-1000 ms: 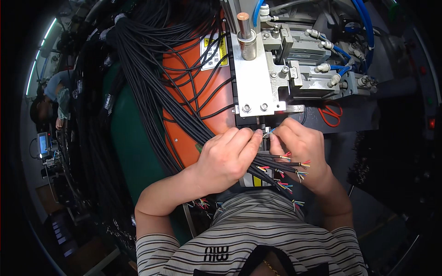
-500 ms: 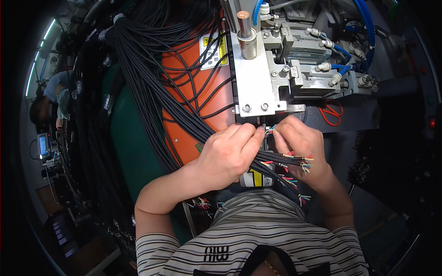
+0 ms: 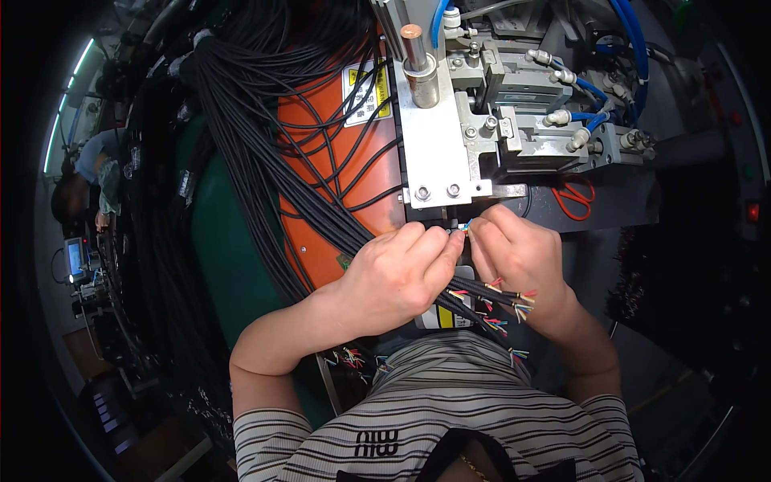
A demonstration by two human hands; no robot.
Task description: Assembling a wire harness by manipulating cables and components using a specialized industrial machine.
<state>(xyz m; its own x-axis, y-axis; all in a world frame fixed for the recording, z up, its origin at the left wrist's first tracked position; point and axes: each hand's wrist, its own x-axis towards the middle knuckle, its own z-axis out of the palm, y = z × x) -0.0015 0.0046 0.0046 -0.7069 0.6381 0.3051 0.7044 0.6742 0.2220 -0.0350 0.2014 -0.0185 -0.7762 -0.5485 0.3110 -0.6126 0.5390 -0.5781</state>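
My left hand (image 3: 401,269) is closed, with thumb and forefinger pinched at the end of a black cable. A sheaf of black cables (image 3: 321,210) runs under this hand. Their cut ends (image 3: 524,304), with red, yellow, white and blue cores, come out on its right, below my right hand (image 3: 518,253). That hand is also closed, its fingertips pinching thin coloured wires (image 3: 467,227) beside a tiny whitish part. Both sets of fingertips nearly meet just below the metal plate (image 3: 438,153) of a machine. The fingers hide much of what they hold.
Pneumatic cylinders (image 3: 534,149) with blue hoses stand at the back right, near red-handled scissors (image 3: 574,199). An orange panel (image 3: 309,173) with a warning label lies under the cables. A green surface (image 3: 221,257) is at left. Another person (image 3: 100,173) works at the far left.
The view has shifted slightly, so the machine sits a little lower and further left. My hands stay pinched together near the plate; the loose cable ends have swung slightly.
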